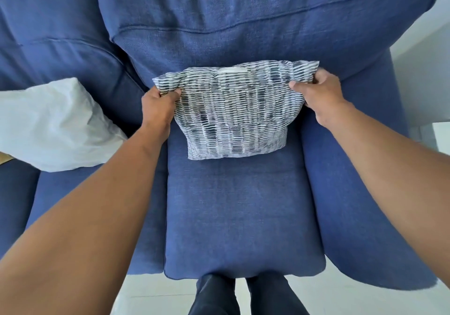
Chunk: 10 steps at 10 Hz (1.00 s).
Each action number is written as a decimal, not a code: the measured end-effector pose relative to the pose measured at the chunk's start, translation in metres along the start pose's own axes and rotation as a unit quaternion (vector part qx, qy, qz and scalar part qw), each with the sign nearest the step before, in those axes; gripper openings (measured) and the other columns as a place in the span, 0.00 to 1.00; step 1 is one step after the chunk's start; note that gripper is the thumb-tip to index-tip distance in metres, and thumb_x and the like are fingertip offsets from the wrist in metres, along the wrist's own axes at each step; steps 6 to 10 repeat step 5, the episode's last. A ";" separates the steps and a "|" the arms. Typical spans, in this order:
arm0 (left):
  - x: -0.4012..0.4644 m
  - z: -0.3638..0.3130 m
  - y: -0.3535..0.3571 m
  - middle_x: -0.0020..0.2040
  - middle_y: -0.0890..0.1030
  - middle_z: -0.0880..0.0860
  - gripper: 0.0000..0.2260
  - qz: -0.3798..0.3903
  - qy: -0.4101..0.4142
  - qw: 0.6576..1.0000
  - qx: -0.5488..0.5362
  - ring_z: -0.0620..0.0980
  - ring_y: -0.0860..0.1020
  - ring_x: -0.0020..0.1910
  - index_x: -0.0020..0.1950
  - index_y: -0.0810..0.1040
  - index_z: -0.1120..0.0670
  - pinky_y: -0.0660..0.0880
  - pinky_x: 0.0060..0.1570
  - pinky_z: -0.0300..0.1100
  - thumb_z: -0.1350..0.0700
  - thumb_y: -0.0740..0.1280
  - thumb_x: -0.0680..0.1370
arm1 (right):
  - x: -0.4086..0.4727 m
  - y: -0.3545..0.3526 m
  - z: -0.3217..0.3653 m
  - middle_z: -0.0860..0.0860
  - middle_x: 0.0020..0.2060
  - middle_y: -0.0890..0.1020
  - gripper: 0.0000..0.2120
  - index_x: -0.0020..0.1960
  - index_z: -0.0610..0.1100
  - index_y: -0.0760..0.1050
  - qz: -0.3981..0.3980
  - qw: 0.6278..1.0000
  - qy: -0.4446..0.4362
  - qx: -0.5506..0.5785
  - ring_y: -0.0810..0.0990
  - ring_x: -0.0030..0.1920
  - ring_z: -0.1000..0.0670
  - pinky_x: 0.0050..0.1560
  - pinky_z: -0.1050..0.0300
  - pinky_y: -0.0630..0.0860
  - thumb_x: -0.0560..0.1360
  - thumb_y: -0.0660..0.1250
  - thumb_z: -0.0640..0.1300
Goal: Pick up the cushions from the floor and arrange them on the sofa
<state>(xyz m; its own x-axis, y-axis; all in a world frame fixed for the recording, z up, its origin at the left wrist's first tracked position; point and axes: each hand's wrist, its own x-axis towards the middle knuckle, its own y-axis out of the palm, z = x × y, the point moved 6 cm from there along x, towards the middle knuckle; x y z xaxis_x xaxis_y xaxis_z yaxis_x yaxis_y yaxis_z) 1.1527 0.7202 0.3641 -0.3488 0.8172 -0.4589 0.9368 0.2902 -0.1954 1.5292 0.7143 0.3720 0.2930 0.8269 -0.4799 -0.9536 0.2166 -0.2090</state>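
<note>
Patterned cushion (232, 114), grey-and-white dashes, standing upright at twelve o'clock on the blue sofa (243, 217) seat, leaning against the backrest, bottom edge resting on the seat cushion. Left hand (158, 104) at nine o'clock of it, grip pinched on the upper left corner, thumb on the front face; right hand (321, 95) at three o'clock, grip likewise pinched on the upper right corner. White pillow (53, 124) lying well apart at nine o'clock on the neighbouring seat, with dark trouser legs (243, 295) at six o'clock just beside the seat's front edge.
</note>
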 end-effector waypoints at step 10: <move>-0.042 0.036 -0.027 0.55 0.85 0.47 0.22 -0.038 -0.032 0.990 0.134 0.50 0.83 0.56 0.68 0.79 0.54 0.81 0.62 0.52 0.45 0.72 0.78 | -0.036 0.007 -0.015 0.45 0.70 0.77 0.34 0.80 0.43 0.63 -0.020 0.999 0.004 -0.044 0.78 0.67 0.50 0.68 0.56 0.74 0.79 0.74 0.45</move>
